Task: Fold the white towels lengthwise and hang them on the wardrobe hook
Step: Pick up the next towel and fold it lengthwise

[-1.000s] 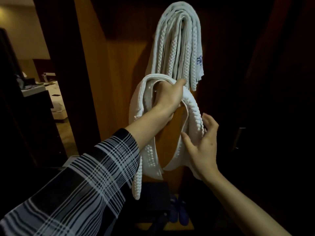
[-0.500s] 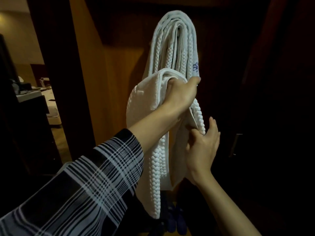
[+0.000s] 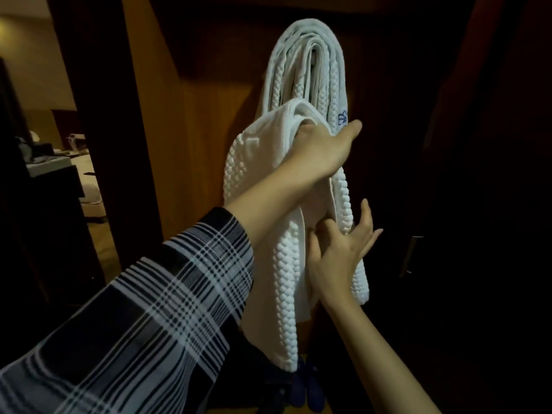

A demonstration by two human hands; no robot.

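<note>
Filling the centre and right of the frame, the wooden wardrobe (image 3: 191, 162) stands with its orange-brown panel lit and its right side in deep shadow. At upper centre a folded white towel bundle (image 3: 307, 64) hangs against that panel, its top draped over something hidden, so the hook itself cannot be made out. Just below and overlapping it, a second white towel (image 3: 263, 180) hangs doubled over the left hand (image 3: 321, 150), whose fingers are tucked under the fold and curl round it, thumb pointing right. A plaid sleeve (image 3: 134, 309) covers that arm across the lower left. Lower, at centre right, the right hand (image 3: 339, 255) touches the towel's hanging right strip, thumb and a bent finger pressed into the cloth, other fingers spread straight. A small metal handle (image 3: 413, 253) shows at far right.
</note>
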